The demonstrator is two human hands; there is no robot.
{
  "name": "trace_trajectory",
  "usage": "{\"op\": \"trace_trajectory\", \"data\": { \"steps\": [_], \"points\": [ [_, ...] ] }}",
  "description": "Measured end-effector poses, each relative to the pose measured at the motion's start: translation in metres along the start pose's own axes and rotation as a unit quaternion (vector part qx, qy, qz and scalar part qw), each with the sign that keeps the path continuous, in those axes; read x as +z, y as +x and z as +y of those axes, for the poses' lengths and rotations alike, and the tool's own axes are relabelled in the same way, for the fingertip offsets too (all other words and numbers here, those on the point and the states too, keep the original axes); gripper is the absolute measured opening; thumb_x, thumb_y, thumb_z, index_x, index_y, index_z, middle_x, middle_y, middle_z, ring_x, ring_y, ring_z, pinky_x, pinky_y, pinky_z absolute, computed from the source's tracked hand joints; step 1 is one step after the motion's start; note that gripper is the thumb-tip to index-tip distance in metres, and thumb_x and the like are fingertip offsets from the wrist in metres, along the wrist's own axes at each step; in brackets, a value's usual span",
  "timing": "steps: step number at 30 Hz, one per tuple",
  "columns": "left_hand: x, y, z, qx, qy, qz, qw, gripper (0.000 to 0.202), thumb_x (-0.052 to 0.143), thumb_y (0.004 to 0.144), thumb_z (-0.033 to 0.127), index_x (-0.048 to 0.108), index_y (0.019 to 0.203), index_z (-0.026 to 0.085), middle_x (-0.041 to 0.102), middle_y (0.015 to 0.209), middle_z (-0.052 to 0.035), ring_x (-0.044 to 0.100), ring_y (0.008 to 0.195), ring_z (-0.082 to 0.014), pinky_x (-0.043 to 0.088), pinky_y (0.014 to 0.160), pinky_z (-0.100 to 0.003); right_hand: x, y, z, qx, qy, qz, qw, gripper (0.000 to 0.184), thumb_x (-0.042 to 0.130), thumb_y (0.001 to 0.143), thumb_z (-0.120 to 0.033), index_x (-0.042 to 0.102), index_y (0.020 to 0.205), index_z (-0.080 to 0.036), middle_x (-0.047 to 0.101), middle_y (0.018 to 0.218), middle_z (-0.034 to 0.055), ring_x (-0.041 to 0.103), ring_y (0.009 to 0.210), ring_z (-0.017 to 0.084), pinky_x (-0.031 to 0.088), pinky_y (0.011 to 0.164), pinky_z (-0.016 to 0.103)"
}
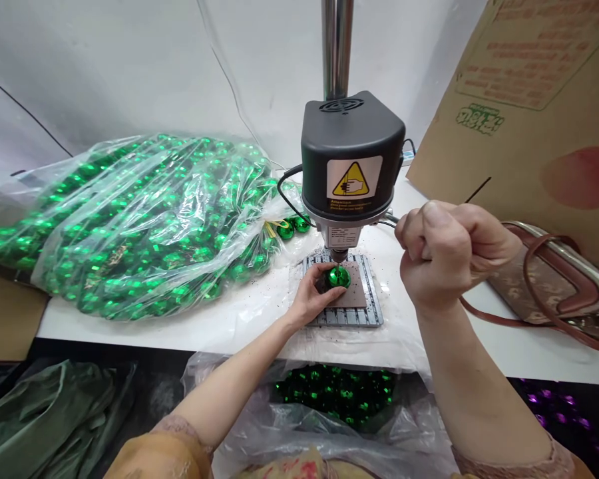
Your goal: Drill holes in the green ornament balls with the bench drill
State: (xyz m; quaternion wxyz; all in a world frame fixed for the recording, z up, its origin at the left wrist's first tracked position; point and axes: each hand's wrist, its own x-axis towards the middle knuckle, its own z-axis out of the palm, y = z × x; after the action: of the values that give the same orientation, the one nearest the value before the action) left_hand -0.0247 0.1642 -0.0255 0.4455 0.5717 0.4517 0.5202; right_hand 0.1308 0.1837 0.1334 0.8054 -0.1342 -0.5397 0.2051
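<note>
A small bench drill press (352,159) stands on a white table (130,326). My left hand (312,296) pinches a shiny green ball (338,277) on a brown pad on the drill's ribbed base (372,303), directly under the bit. My right hand (446,253) is a closed fist around the drill's feed lever, which is mostly hidden inside the fingers.
A large clear plastic bag (130,226) full of green balls lies on the table at left. Another open bag (337,392) with green balls sits below the table edge near my lap. A cardboard box (534,106) and a brown handbag (549,283) are at right.
</note>
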Motion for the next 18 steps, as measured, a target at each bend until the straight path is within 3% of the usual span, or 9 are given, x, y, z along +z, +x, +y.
{"op": "trace_trajectory", "data": {
  "steps": [12, 18],
  "points": [
    [-0.001, -0.001, 0.0, -0.004, 0.005, -0.005, 1.0, 0.052, 0.081, 0.075, 0.04, 0.058, 0.117, 0.02, 0.066, 0.122, -0.0113, 0.062, 0.117, -0.026, 0.047, 0.102, -0.04, -0.01, -0.011, 0.013, -0.053, -0.007, -0.005, 0.999, 0.046, 0.058, 0.078, -0.015, 0.02, 0.052, -0.018, 0.024, 0.045, -0.0064, 0.022, 0.039, 0.004, 0.017, 0.04, 0.026],
    [-0.001, 0.0, -0.001, -0.001, 0.019, -0.005, 1.0, 0.05, 0.08, 0.076, 0.037, 0.057, 0.117, 0.02, 0.065, 0.123, -0.0112, 0.061, 0.117, -0.0255, 0.046, 0.103, -0.04, -0.014, -0.016, 0.018, -0.108, -0.003, -0.02, 0.994, 0.047, 0.057, 0.077, -0.012, 0.018, 0.052, -0.018, 0.025, 0.047, -0.0065, 0.025, 0.038, 0.004, 0.024, 0.039, 0.026]
  ]
}}
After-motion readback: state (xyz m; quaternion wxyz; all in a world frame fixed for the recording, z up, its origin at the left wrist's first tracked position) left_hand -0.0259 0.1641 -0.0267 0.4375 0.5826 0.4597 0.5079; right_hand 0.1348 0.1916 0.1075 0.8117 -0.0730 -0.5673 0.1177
